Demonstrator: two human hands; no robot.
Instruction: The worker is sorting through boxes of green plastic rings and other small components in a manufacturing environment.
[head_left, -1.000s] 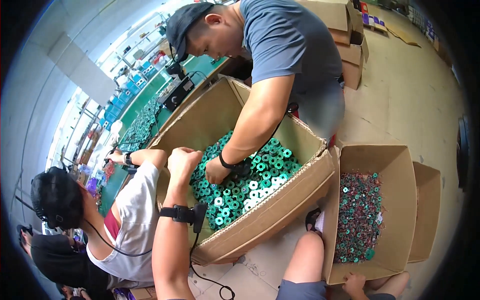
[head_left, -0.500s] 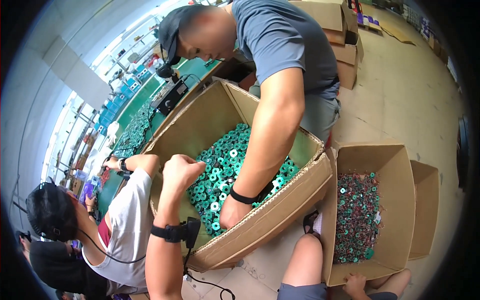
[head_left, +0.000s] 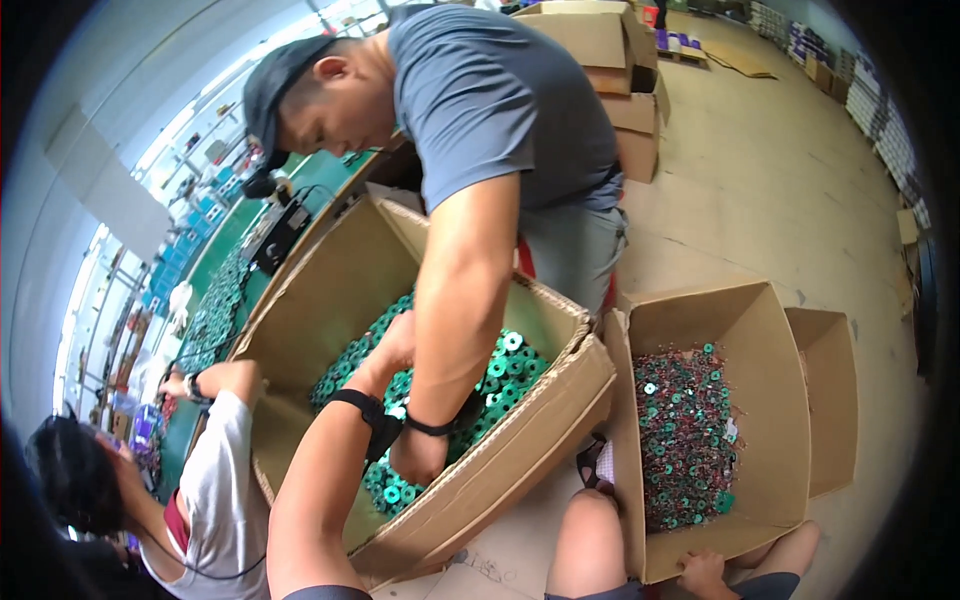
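Note:
My left hand [head_left: 402, 338] is inside a large cardboard box [head_left: 310, 290], over a heap of small green ring-shaped parts [head_left: 515, 375]. A co-worker's forearm crosses in front and hides its fingers, so I cannot see whether they hold anything. A black band circles my left wrist. The co-worker's hand [head_left: 418, 455] is down among the same parts. At the lower right, my right hand [head_left: 703, 572] has its fingers curled over the near rim of a smaller cardboard box [head_left: 775, 400]. Inside lie green ring-shaped parts mixed with thin reddish wires [head_left: 685, 430].
Another cardboard box [head_left: 830, 400] stands beyond the smaller one. The co-worker in a grey shirt [head_left: 480, 80] leans over the large box. A person in white [head_left: 215, 490] sits left at a green workbench [head_left: 225, 240]. Stacked cartons [head_left: 630, 130] stand behind.
My left hand has gone from above the large box down to the parts, behind the co-worker's arm. The view has shifted, and the scene sits further left. My right hand stays on the rim.

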